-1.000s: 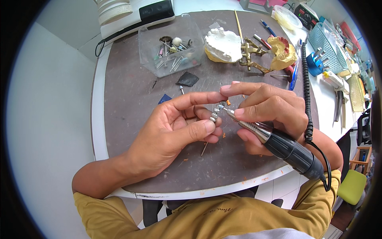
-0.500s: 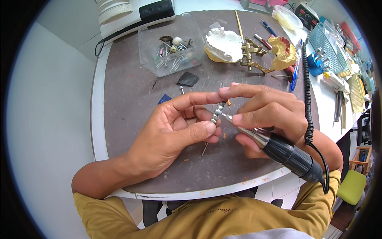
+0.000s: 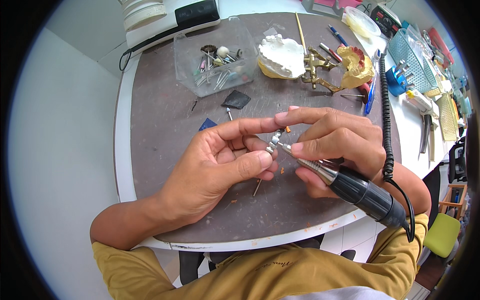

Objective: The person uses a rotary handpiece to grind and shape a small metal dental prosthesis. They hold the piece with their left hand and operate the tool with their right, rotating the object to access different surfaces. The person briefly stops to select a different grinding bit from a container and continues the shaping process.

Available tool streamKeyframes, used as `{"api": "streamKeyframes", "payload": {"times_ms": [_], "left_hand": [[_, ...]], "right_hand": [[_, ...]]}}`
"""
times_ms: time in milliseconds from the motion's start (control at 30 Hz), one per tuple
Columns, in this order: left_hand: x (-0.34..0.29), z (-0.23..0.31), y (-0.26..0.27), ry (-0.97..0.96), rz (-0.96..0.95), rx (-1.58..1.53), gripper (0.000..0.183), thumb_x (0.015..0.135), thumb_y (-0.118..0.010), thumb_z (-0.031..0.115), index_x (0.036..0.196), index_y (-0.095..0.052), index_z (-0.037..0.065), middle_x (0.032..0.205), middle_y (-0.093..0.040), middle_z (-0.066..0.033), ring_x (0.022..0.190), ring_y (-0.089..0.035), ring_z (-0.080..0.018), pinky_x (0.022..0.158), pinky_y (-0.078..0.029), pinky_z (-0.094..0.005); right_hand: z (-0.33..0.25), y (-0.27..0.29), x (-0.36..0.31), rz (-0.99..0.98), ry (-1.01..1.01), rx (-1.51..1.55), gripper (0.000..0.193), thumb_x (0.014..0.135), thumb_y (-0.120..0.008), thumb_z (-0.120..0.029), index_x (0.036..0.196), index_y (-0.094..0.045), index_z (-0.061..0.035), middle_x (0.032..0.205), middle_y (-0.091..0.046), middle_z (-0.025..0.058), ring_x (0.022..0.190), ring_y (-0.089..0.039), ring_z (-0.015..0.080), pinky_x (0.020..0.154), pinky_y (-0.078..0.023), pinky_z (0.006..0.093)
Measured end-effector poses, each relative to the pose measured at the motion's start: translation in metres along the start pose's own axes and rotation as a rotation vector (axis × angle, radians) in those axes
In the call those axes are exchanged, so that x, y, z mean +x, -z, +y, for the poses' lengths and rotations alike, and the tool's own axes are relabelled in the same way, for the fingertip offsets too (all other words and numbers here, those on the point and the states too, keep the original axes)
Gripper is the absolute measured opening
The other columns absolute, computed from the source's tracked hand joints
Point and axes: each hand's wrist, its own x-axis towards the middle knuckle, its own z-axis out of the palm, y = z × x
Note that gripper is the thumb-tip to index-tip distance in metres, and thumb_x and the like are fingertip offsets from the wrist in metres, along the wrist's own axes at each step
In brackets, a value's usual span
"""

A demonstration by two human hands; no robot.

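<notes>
Between the thumb and fingers of my left hand (image 3: pixel 225 155) is a small silvery metal dental bridge (image 3: pixel 273 142), its lumpy crowns in a short row. My right hand (image 3: pixel 340 140) grips a handpiece (image 3: pixel 360 191) with a black body and metal nose, held like a pen. The tip of the handpiece meets the bridge or sits right against it; the exact contact is too small to tell. My two index fingertips touch above the bridge. Under my left fingers a thin metal shank (image 3: pixel 257 187) lies on the dark mat.
A clear plastic box (image 3: pixel 215 90) of burs and polishing tips stands far left of centre. Behind my hands are a white plaster model (image 3: pixel 281 54), a brass articulator (image 3: pixel 314 67) and a yellowish cast (image 3: pixel 356 67). A coiled black cord (image 3: pixel 386 115) runs down the right. Baskets (image 3: pixel 411 57) line the right side.
The bridge has turned very slightly in my left fingers. Both hands and the handpiece stay almost where they were.
</notes>
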Motion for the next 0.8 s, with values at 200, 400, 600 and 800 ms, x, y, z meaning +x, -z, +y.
{"api": "streamKeyframes", "payload": {"times_ms": [200,400,600,800], "left_hand": [[0.0001,-0.0027,0.0027,-0.017,-0.017,-0.019,0.047,0.093,-0.067,0.008,0.136,-0.051,-0.004,0.102,-0.062,-0.0072,0.093,-0.064,-0.0127,0.087,-0.055,-0.0268],[-0.0006,0.0013,0.0005,0.033,0.004,0.029,0.052,0.092,-0.068,0.011,0.139,-0.05,-0.001,0.104,-0.062,-0.0059,0.093,-0.062,-0.0126,0.088,-0.054,-0.0285],[-0.0013,0.0013,0.0009,0.048,0.012,0.023,0.052,0.092,-0.068,0.012,0.139,-0.05,-0.001,0.106,-0.062,-0.0075,0.093,-0.062,-0.013,0.088,-0.053,-0.0286],[-0.0014,0.0022,0.0,0.05,0.012,0.02,0.052,0.092,-0.068,0.012,0.139,-0.05,-0.001,0.107,-0.063,-0.0082,0.093,-0.062,-0.0132,0.088,-0.053,-0.0287]], "right_hand": [[-0.0001,0.0018,-0.0019,-0.029,-0.028,0.028,0.033,0.073,-0.08,0.003,0.101,-0.063,-0.0033,0.088,-0.067,0.0124,0.107,-0.068,0.039,0.094,-0.056,0.0503],[0.0006,0.002,-0.0027,-0.032,-0.028,0.03,0.032,0.074,-0.079,0.002,0.101,-0.063,-0.0022,0.088,-0.067,0.0128,0.105,-0.069,0.0392,0.093,-0.056,0.0496],[0.0015,0.002,-0.0032,-0.036,-0.017,0.018,0.032,0.074,-0.079,0.003,0.101,-0.063,-0.0018,0.087,-0.067,0.0132,0.105,-0.069,0.0392,0.092,-0.057,0.0485],[0.0009,0.0032,-0.003,-0.041,-0.022,0.014,0.032,0.073,-0.078,0.003,0.101,-0.063,-0.0015,0.087,-0.067,0.0136,0.104,-0.069,0.0392,0.091,-0.057,0.0479]]}}
